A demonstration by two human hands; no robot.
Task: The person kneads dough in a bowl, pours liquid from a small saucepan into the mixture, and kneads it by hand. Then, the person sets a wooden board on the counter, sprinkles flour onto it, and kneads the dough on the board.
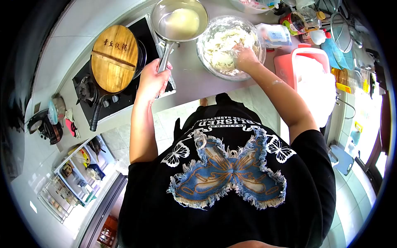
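- My left hand [152, 80] is wrapped tight around the metal handle of a small saucepan [180, 20], which holds a pale liquid and is lifted just left of the glass bowl [230, 46].
- My right hand [245, 58] is down in the glass bowl, pressed into shaggy white dough [218, 49]; flour coats the fingers, so I cannot tell how far they are curled, though they seem to be bunched in the dough.
- The bowl sits on the grey countertop [191, 80], near its front edge.
- To the left, a gas hob [108, 97] carries a wok under a round wooden lid [114, 58].
- A pink tub [307, 62] stands right of the bowl.
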